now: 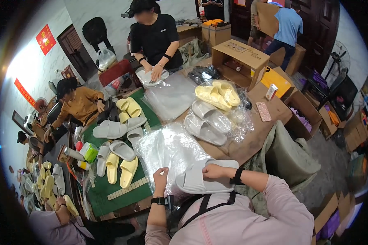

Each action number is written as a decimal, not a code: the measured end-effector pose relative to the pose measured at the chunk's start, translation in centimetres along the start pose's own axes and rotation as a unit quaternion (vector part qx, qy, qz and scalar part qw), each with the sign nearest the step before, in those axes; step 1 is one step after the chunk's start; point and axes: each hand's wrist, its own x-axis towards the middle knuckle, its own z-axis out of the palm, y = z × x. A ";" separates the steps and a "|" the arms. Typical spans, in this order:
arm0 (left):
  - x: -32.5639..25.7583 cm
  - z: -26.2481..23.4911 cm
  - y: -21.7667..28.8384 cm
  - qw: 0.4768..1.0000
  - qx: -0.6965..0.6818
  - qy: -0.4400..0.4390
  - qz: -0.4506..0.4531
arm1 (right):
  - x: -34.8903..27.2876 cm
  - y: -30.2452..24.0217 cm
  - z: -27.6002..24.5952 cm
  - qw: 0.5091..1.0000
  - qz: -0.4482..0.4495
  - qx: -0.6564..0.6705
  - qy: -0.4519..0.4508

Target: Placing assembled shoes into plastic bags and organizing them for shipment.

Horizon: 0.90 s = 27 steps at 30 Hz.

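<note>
A pair of light grey slide slippers (pixel 192 181) lies in front of me at the table's near edge. My right hand (pixel 212 170) is closed on them, its fingers tucked in at the strap opening. A stack of clear plastic bags (pixel 167 141) lies flat just beyond. My left hand (pixel 161 175) is at the stack's near edge, with fingers pinched on the bag film. To the left, loose grey slippers (pixel 110 129) and yellow slippers (pixel 129 171) rest on a green mat (pixel 96 196). Bagged yellow slippers (pixel 217 96) and bagged grey slippers (pixel 206 124) are piled farther off.
Across the table a co-worker (pixel 155 45) handles a grey slipper on more bags. Another person (pixel 79 104) sits at the left. A phone (pixel 263 111), a drink carton (pixel 271 92) and an open cardboard box (pixel 239 61) are at the right. Draped cloth (pixel 290 155) hangs beside the table.
</note>
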 end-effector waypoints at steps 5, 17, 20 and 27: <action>-0.2 0.8 0.5 0.999 -0.016 -0.030 0.016 | -0.1 0.6 0.9 0.977 0.020 -0.208 0.039; -1.9 2.5 0.2 0.989 -0.061 0.064 0.119 | 1.5 -1.5 3.9 0.945 -0.035 -0.293 0.141; -2.8 3.4 1.5 0.938 0.009 0.344 0.050 | 2.4 -1.1 4.7 0.957 -0.005 -0.264 0.119; -4.3 1.5 1.0 0.861 -0.470 -0.017 -0.193 | 4.2 -2.4 6.6 0.976 0.032 -0.199 0.088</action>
